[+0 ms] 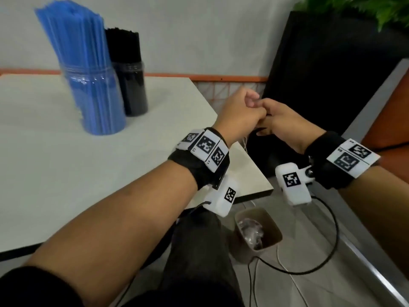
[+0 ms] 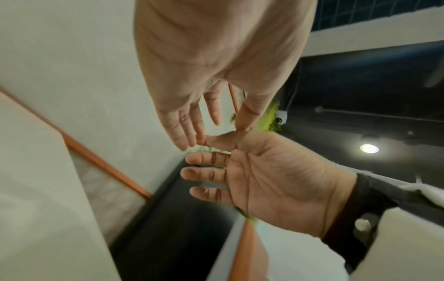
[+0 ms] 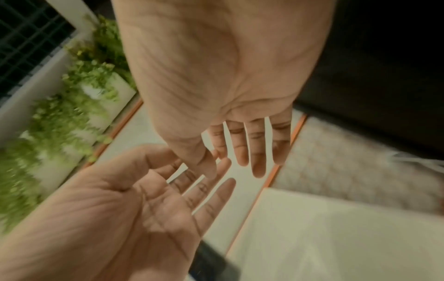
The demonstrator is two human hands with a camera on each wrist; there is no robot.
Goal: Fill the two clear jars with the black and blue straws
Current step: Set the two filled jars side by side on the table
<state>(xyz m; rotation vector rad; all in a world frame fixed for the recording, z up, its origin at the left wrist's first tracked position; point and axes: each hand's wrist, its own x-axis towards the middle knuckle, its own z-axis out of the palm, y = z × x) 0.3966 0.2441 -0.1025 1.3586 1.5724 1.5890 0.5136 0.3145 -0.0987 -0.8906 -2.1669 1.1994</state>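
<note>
Head view: both jars stand on the table [image 1: 55, 173], touching or nearly so. Front clear jar [image 1: 97, 103] is packed w/ blue straws [image 1: 73, 41]; rear clear jar [image 1: 135, 89] is packed w/ black straws [image 1: 122, 44]. No loose straws visible on the table. Left hand [image 1: 239, 107] and right hand [image 1: 285, 120] meet past the table's right corner, well apart from the jars. A bin [image 1: 256, 231] sits on the floor below.

Left wrist view: left hand [image 2: 216, 57] is spread, fingers straight, nothing held. Right hand [image 2: 271, 176] is likewise spread; its thumb touches the left thumb and fingertips.

Right wrist view: same result. Right hand [image 3: 223, 66] and left hand [image 3: 115, 209] show bare palms, relaxed, no straws.

Judgement: fill step appears complete; task at or near end. Next move, if any: part the hands, check both jars for stray or leaning straws.
</note>
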